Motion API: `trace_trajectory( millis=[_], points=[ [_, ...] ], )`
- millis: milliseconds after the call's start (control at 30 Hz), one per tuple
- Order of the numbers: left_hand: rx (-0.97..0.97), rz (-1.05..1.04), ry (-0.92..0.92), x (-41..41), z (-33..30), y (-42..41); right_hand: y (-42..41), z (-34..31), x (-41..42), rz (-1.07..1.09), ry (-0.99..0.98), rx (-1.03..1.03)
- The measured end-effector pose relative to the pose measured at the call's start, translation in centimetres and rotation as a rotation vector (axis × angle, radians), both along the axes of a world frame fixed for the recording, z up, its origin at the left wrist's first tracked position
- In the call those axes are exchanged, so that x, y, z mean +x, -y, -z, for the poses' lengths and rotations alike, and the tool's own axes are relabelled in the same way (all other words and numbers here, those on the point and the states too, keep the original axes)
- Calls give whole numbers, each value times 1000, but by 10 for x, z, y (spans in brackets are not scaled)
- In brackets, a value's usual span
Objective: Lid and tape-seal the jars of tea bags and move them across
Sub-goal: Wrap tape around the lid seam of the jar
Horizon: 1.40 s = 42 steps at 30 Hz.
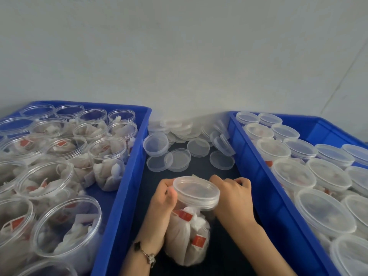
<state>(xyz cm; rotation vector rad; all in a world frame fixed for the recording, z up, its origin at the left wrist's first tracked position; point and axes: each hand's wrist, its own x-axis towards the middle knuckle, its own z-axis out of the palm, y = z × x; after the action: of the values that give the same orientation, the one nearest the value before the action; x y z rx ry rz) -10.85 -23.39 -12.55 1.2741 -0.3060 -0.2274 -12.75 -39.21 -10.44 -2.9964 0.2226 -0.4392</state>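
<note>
While both hands work it, the clear plastic jar of tea bags [187, 232] stands mid-bench between 2 blue crates: left hand [163, 204] grips its neck, right hand [231, 196] curls at its translucent lid [196, 193]. Lidded crate [264, 176] lies right; right hand nearer.

Bare forearms; a black-charmed chain bracelet [145, 252] circles the left wrist.

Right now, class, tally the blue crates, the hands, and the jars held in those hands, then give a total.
Blue crates: 2, left crate and right crate.
Hands: 2, left hand and right hand.
Held jars: 1, the jar between both hands.
Total: 5
</note>
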Motion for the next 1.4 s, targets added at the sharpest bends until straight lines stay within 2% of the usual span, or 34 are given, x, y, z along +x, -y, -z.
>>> trace_trajectory(
  millis=[67,233,367,500,600,700,767,833,933,1067,1167,1267,1400],
  points=[
    [-36,-4,-9,1,-1,-1,0,-1,-1,8,2,34],
    [57,-65,19,3,-10,7,1,0,-2,85,39,42],
    [138,-333,124,4,-11,15,-5,1,1,128,15,-11],
    [127,-508,134,2,-8,20,-8,4,6,149,-19,15],
    [122,-454,87,-3,1,18,-10,4,8,158,-66,32],
    [307,-321,157,-8,7,15,-14,2,9,158,-101,26],
    [418,-314,182,-8,12,18,-17,4,7,169,-84,34],
    [448,-355,193,-5,12,19,-17,5,5,151,-56,61],
    [386,-419,115,3,12,14,-9,5,4,0,-116,210],
    [193,-435,-66,11,15,4,9,-4,3,-190,-340,628],
    [104,-440,-131,11,16,1,17,-6,-4,-298,-325,858],
    [100,-428,-138,12,15,0,21,-8,-6,-280,-274,855],
    [106,-402,-119,7,12,1,32,-14,-7,-179,-102,735]
  ],
)
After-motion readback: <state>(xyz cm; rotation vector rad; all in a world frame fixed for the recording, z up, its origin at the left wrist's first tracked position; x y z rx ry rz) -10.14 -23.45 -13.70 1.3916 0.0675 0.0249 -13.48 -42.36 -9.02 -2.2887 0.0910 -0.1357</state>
